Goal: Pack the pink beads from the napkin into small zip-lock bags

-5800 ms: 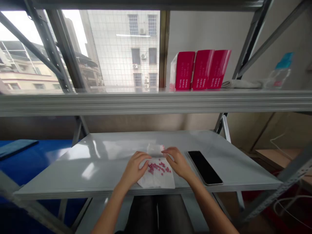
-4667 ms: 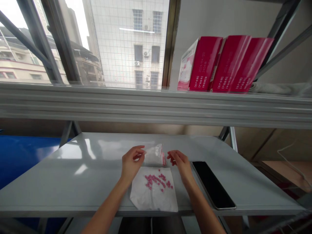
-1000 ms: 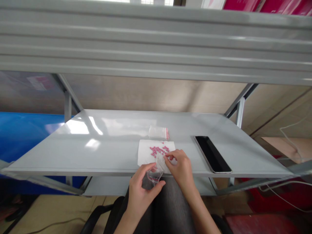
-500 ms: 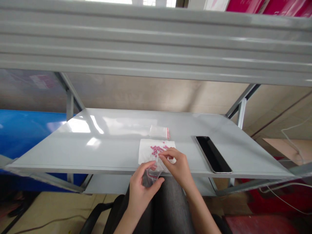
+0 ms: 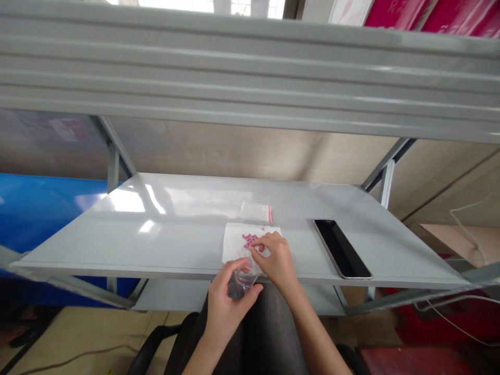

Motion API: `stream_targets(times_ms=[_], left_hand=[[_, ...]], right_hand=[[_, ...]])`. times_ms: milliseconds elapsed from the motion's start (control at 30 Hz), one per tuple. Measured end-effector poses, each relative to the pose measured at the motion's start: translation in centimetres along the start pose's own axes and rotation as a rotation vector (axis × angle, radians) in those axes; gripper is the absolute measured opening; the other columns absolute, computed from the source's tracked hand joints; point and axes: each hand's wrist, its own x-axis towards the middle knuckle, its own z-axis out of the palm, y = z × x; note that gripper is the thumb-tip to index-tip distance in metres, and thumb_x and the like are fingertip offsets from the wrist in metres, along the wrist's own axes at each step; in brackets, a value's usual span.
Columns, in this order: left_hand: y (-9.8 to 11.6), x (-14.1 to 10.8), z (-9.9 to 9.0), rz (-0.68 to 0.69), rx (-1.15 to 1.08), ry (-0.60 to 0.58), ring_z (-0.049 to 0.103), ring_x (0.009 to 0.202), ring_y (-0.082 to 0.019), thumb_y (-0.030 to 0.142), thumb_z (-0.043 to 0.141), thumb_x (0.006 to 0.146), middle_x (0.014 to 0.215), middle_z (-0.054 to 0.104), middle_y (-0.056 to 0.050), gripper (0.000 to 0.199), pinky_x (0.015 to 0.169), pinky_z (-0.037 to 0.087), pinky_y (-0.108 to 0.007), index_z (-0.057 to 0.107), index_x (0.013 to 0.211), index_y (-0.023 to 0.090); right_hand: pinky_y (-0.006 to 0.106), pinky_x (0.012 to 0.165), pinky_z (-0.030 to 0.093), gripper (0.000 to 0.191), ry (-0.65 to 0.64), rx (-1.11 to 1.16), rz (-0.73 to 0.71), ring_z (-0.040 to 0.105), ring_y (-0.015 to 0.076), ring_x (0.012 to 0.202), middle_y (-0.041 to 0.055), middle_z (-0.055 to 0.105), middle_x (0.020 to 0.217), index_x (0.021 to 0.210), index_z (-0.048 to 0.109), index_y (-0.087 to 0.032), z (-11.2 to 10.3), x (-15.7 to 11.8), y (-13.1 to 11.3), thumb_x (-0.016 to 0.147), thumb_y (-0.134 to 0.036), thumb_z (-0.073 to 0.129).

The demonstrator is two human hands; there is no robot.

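Note:
My left hand (image 5: pixel 230 297) grips a small clear zip bag (image 5: pixel 245 281) between thumb and fingers, just off the front edge of the shelf. Right of it, my right hand (image 5: pixel 275 255) is pinched, thumb and forefinger together over a white sheet of paper (image 5: pixel 231 240). Whatever lies between those fingertips is too small to make out. A cluster of small round pink pieces (image 5: pixel 249 239), like pills or beads, lies on the paper beside the pinch, partly covered by the right hand. Behind the paper rests another clear zip bag (image 5: pixel 255 212) with a red strip.
A black phone (image 5: pixel 341 249) lies on the grey shelf (image 5: pixel 175 234) to the right. Overhead runs a ridged grey upper shelf (image 5: pixel 250 78), with pink boxes (image 5: pixel 402 13) above it. Slanted metal braces (image 5: pixel 386 179) stand at both sides. My legs (image 5: pixel 269 333) are below the front edge.
My right hand has shifted slightly left and up over the pink pieces, and now hides more of their right side. The left hand keeps its hold on the bag.

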Motion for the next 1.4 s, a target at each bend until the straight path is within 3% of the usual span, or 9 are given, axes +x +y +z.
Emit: stream_targets(times_ms=[133, 300, 433, 567, 667, 800, 900, 1167, 1400], left_hand=[[0.2, 0.1, 0.1, -0.022, 0.007, 0.014, 0.072, 0.089, -0.021, 0.026, 0.075, 0.078, 0.098, 0.074, -0.005, 0.036, 0.084, 0.057, -0.032, 0.066, 0.112, 0.022], [-0.1, 0.1, 0.3, -0.046, -0.027, 0.021, 0.072, 0.097, -0.023, 0.026, 0.075, 0.078, 0.108, 0.074, -0.006, 0.036, 0.088, 0.057, -0.034, 0.066, 0.112, 0.022], [-0.3, -0.1, 0.3, -0.062, -0.036, 0.018, 0.072, 0.099, -0.024, 0.027, 0.076, 0.078, 0.11, 0.074, -0.007, 0.037, 0.089, 0.057, -0.035, 0.065, 0.113, 0.021], [-0.3, -0.1, 0.2, -0.057, -0.05, 0.016, 0.071, 0.1, -0.024, 0.025, 0.076, 0.076, 0.11, 0.074, -0.007, 0.038, 0.09, 0.057, -0.034, 0.066, 0.113, 0.021], [-0.3, 0.0, 0.1, -0.045, -0.063, 0.02, 0.071, 0.099, -0.023, 0.025, 0.076, 0.077, 0.109, 0.074, -0.007, 0.038, 0.089, 0.057, -0.033, 0.065, 0.113, 0.021], [-0.2, 0.1, 0.1, -0.028, -0.042, 0.008, 0.07, 0.09, -0.021, 0.025, 0.075, 0.078, 0.098, 0.073, -0.005, 0.036, 0.085, 0.057, -0.032, 0.066, 0.112, 0.021], [-0.1, 0.1, 0.2, -0.019, -0.028, 0.012, 0.07, 0.088, -0.02, 0.025, 0.075, 0.078, 0.095, 0.072, -0.004, 0.036, 0.083, 0.057, -0.031, 0.067, 0.112, 0.021], [0.1, 0.0, 0.1, -0.005, -0.024, 0.005, 0.071, 0.088, -0.021, 0.024, 0.074, 0.077, 0.095, 0.073, -0.005, 0.035, 0.084, 0.057, -0.031, 0.067, 0.111, 0.021], [0.1, 0.1, 0.1, -0.008, -0.024, 0.026, 0.071, 0.086, -0.02, 0.024, 0.075, 0.077, 0.095, 0.074, -0.004, 0.034, 0.082, 0.057, -0.03, 0.067, 0.11, 0.022]], right_hand=[[0.031, 0.067, 0.046, 0.008, 0.016, 0.127, -0.019, 0.059, 0.0195, 0.069, 0.0022, 0.066, 0.067, 0.079, 0.074, -0.021, -1.7, 0.0, -1.0, 0.081, -0.017, 0.067], [0.031, 0.071, 0.049, 0.009, -0.197, 0.426, -0.051, 0.063, 0.0177, 0.071, 0.0011, 0.07, 0.072, 0.082, 0.077, -0.023, -4.2, -0.6, -3.2, 0.082, -0.017, 0.07], [0.03, 0.071, 0.048, 0.012, -0.327, 0.462, -0.055, 0.062, 0.0172, 0.072, 0.002, 0.07, 0.072, 0.081, 0.08, -0.023, -4.5, -0.9, -3.5, 0.085, -0.017, 0.07], [0.03, 0.07, 0.048, 0.012, -0.379, 0.484, -0.045, 0.063, 0.0176, 0.074, 0.0025, 0.072, 0.076, 0.084, 0.08, -0.025, -4.2, -0.9, -2.8, 0.089, -0.024, 0.069], [0.03, 0.07, 0.049, 0.01, -0.342, 0.475, -0.046, 0.065, 0.0177, 0.073, 0.0027, 0.074, 0.076, 0.083, 0.078, -0.022, -4.0, -0.5, -2.2, 0.088, -0.025, 0.07], [0.03, 0.068, 0.048, 0.013, -0.158, 0.12, -0.057, 0.062, 0.0189, 0.071, 0.0033, 0.071, 0.07, 0.072, 0.073, -0.019, -3.3, 1.0, -0.9, 0.085, -0.021, 0.073], [0.033, 0.075, 0.046, 0.013, -0.137, -0.048, -0.091, 0.061, 0.0215, 0.076, 0.0041, 0.071, 0.071, 0.07, 0.073, -0.02, -2.2, 2.1, 0.2, 0.081, -0.013, 0.074], [0.033, 0.075, 0.042, 0.013, -0.192, -0.105, -0.13, 0.059, 0.0217, 0.078, 0.0037, 0.072, 0.076, 0.07, 0.075, -0.021, -0.4, 2.0, 0.6, 0.076, -0.011, 0.079], [0.035, 0.074, 0.043, 0.015, -0.147, -0.01, -0.121, 0.059, 0.0214, 0.075, 0.0034, 0.071, 0.072, 0.068, 0.073, -0.02, -0.2, 1.9, 0.5, 0.075, -0.008, 0.077]])
